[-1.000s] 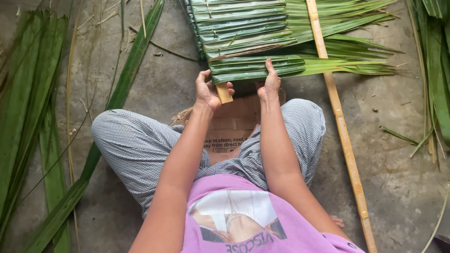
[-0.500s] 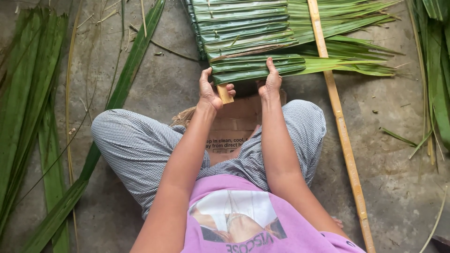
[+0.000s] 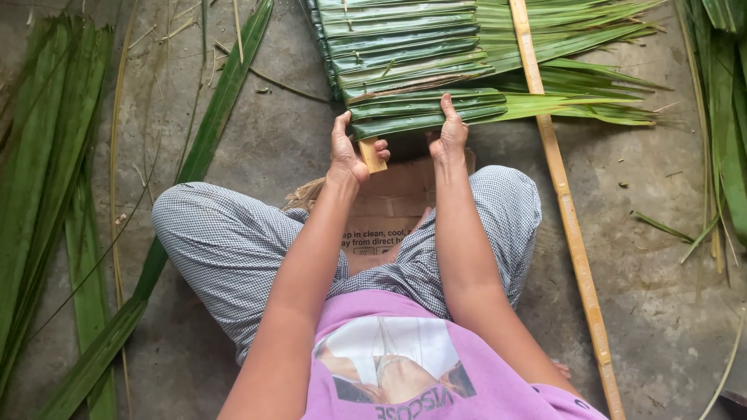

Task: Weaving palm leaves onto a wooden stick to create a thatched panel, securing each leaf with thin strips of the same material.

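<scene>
Left hand (image 3: pixel 346 149): I have it closed on the near edge of the folded leaf (image 3: pixel 420 113), beside the stick (image 3: pixel 372 154) that pokes out under the panel.
Right hand (image 3: pixel 448 136): thumb pressed on top of the same leaf, fingers curled beneath.
Leaf: lowest row of the leaf panel (image 3: pixel 401 47), on the floor ahead of my knees.
Doing it well: I judge both hands should pinch evenly, keeping the fold snug against the stick.
Containers: none; flat cardboard (image 3: pixel 389 206) lies under me.

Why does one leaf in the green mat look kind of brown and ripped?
In the folded leaf panel, one strip a little above the hands looks brownish and frayed, unlike the smooth green ones around it. The left hand and right hand press the nearest folded leaf over a wooden stick.
</scene>
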